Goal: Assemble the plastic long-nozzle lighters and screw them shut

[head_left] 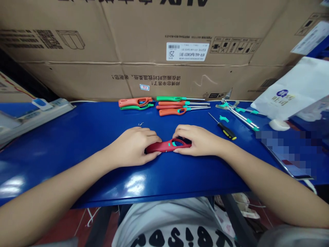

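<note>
Both hands hold a red lighter body (164, 146) just above the blue table, near its front. My left hand (136, 145) is closed around the handle end. The fingers of my right hand (194, 140) grip the other end, by the trigger opening, where a teal trigger piece shows. No metal tube can be seen on this body; its right tip is hidden by my right hand. Beyond my hands lie several long-nosed lighters (172, 112) in orange, red and green with metal tubes, and beside them orange and green lighter casings (135, 102) without tubes.
A black-and-yellow screwdriver (227, 132) lies right of my hands, near loose metal tubes (244, 118) and a teal piece (224, 118). Small screws (140, 124) sit behind my left hand. A phone (288, 157), white bag (293, 91) and power strip (38, 118) flank the table; cardboard (89, 79) stands behind.
</note>
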A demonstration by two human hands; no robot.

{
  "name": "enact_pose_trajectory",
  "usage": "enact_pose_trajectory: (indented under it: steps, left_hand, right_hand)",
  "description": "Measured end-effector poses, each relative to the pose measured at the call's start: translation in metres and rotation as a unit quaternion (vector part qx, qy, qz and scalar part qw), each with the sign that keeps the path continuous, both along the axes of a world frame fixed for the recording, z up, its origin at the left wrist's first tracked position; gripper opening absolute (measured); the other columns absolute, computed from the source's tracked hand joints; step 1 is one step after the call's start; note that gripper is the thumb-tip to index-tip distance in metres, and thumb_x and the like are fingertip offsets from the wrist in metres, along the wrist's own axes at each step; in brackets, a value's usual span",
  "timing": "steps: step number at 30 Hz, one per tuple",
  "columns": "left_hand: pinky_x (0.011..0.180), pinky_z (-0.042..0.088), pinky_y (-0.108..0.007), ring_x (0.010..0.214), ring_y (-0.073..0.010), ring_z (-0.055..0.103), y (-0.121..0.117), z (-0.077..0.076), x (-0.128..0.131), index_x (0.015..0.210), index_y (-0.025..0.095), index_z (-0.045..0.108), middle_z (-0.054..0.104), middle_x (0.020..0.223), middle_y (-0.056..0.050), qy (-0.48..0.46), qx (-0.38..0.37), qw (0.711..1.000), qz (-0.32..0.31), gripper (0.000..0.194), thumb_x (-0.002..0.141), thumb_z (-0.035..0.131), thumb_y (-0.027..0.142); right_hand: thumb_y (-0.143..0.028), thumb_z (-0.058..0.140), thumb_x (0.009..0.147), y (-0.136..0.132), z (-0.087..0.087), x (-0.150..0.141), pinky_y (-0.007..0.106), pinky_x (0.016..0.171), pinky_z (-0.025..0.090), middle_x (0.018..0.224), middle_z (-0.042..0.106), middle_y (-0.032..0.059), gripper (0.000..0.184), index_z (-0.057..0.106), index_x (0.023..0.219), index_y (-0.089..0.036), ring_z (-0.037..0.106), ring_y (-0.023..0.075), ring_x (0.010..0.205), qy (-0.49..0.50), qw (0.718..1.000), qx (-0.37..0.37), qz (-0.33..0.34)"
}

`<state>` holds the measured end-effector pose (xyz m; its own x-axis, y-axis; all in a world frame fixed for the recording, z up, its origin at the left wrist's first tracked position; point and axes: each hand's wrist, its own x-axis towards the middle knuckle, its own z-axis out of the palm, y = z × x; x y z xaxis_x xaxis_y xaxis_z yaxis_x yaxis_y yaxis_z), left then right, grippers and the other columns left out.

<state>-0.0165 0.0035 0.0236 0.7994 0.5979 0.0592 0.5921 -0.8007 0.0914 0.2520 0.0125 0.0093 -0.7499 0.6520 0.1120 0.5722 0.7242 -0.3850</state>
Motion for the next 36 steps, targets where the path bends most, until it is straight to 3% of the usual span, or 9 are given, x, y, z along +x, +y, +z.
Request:
enact_pose_trajectory:
  steps: [23,32,36]
  left_hand:
    - [0.081,0.048,-0.035,0.094,-0.0238,0.068,-0.0005,-0.0003,0.0015,0.111,0.022,0.069,0.072,0.107,-0.004,0.004,-0.005,1.0,-0.003,0.026,0.095,0.058,0.039]
    - [0.08,0.049,-0.034,0.095,-0.0225,0.068,-0.0008,-0.0012,0.0018,0.111,0.022,0.069,0.072,0.107,-0.003,0.005,-0.031,0.999,0.007,0.023,0.093,0.063,0.036]
    - [0.075,0.049,-0.03,0.093,-0.021,0.068,-0.0021,-0.0017,0.0029,0.106,0.022,0.069,0.071,0.105,-0.002,-0.017,-0.063,0.997,0.032,0.02,0.091,0.067,0.034]
  right_hand:
    - [-0.041,0.069,0.089,-0.0005,0.005,0.0008,0.033,0.079,0.045,0.102,0.065,0.0067,0.029,0.066,0.107,-0.018,0.06,0.0203,0.087,-0.015,1.0,0.015,0.009]
    - [-0.039,0.072,0.088,-0.0027,0.0028,-0.0015,0.03,0.071,0.042,0.099,0.064,0.0059,0.029,0.063,0.103,-0.017,0.057,0.0185,0.081,-0.016,1.0,-0.015,-0.002]
    - [-0.035,0.077,0.085,-0.0028,0.0004,-0.0028,0.028,0.07,0.041,0.094,0.062,0.0036,0.028,0.063,0.1,-0.017,0.056,0.0166,0.08,0.019,0.998,-0.062,-0.024]
